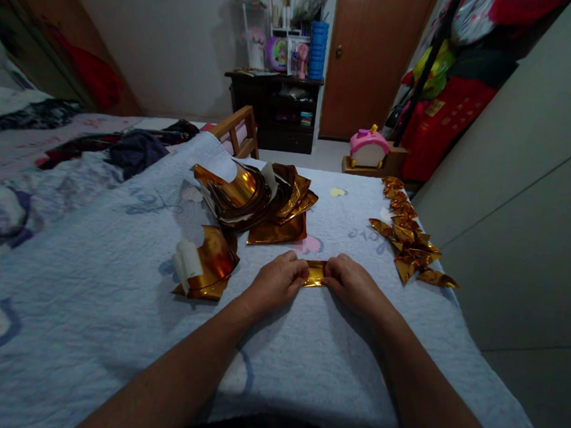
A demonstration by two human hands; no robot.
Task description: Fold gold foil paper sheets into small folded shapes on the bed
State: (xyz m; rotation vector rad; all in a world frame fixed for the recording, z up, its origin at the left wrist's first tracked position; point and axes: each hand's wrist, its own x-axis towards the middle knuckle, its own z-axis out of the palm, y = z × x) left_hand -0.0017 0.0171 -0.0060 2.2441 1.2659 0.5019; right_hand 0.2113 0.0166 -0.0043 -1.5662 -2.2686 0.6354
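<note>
Between my two hands a folded strip of gold foil paper [315,274] lies low over the blue patterned cloth [323,350]. My left hand [280,277] pinches its left end, and my right hand [350,279] grips the right end; the fingers cover both ends. Beyond the left hand is a large curled stack of gold foil sheets [247,194]. A smaller curled bundle of gold foil sheets [214,261], with a pale underside, rests to the left. Along the right edge runs a row of folded gold foil pieces [408,235].
A wooden chair back [237,133] rises behind the far edge of the cloth. Heaped clothes [136,151] lie at the left. Past the far right corner stands a pink toy [370,147]. A pale cabinet panel [525,221] borders the right side.
</note>
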